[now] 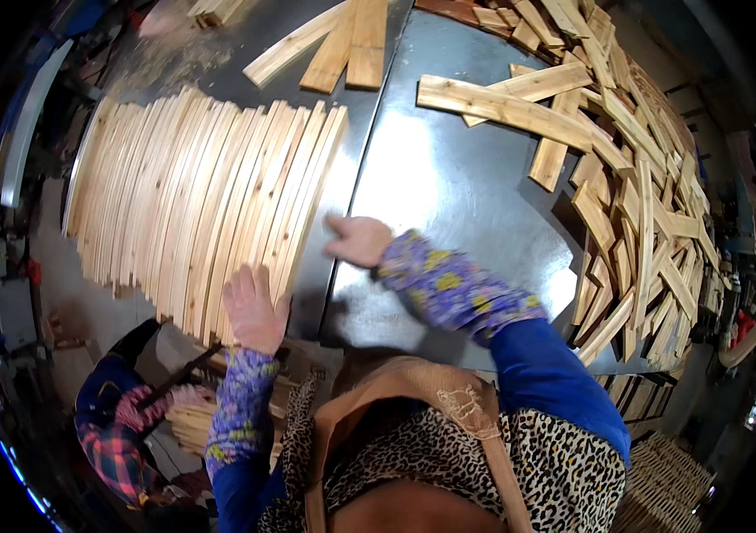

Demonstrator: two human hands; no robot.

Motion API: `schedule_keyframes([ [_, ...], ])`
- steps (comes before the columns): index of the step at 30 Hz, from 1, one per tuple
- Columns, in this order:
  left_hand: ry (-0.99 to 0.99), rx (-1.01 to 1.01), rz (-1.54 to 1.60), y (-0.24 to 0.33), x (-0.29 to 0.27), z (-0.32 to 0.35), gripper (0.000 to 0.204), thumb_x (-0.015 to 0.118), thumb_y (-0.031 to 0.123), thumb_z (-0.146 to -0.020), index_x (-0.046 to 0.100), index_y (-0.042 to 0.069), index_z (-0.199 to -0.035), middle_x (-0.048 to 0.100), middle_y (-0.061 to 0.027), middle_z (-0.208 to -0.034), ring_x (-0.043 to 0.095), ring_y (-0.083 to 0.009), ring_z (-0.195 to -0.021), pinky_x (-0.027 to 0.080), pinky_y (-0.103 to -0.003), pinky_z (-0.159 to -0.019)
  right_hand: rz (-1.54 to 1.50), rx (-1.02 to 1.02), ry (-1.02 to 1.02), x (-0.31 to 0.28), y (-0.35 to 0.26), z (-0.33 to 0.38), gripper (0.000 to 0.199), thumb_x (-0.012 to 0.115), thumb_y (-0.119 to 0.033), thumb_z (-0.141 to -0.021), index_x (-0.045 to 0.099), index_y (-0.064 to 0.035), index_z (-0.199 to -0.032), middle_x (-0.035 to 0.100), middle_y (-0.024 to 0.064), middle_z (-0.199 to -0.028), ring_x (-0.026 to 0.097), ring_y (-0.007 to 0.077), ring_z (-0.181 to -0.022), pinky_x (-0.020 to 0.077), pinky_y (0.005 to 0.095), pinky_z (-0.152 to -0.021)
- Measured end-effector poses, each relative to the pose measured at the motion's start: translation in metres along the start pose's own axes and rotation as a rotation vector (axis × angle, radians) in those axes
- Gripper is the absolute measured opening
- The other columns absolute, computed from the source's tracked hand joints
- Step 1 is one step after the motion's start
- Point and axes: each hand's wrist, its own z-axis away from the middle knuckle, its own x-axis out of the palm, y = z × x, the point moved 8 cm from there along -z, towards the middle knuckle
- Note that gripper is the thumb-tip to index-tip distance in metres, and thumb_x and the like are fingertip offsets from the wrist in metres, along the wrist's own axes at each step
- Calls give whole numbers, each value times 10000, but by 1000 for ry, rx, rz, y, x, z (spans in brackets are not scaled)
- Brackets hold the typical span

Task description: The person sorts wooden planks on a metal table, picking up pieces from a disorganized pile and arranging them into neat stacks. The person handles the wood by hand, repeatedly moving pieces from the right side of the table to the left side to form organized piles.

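A long row of pale wooden strips (187, 191) stands side by side on the left of the dark metal table (458, 213). My left hand (255, 311) lies flat on the near ends of the strips toward the row's right side, its fingers stretched out. Just right of the row, above the bare metal, is my right hand (362, 241). It is slightly blurred and appears apart from the strips, with thumb and fingers apart and nothing visible in it. Purple flowered sleeve covers are on both my forearms.
Loose boards (502, 108) lie at the far right, beside a large jumbled heap of wooden pieces (653, 231). Several more boards (342, 49) rest at the far middle. A seam (358, 169) runs across the table. At lower left, another person (125, 426) in a checked garment is beside stacked wood.
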Motion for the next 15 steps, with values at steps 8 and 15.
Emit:
schedule_keyframes([
  [8,-92,18,329,73,23,-64,652,797,189,-867,582,7,-1455,557,-271,-1466,537,-477,-1357,434,-604,-1163,716,568,535,-324,265,70,724,647,-186,-965,406,-94,-1642,481,217,-1628,450,396,-1527,355,578,-1259],
  [15,-327,-187,1674,230,151,-138,473,738,183,-1045,606,-27,-1448,634,-218,-1466,648,-347,-1286,566,-446,-1032,27,270,218,-296,199,52,883,656,-703,-922,594,-45,-1507,684,283,-1398,655,421,-1329,494,466,-1160],
])
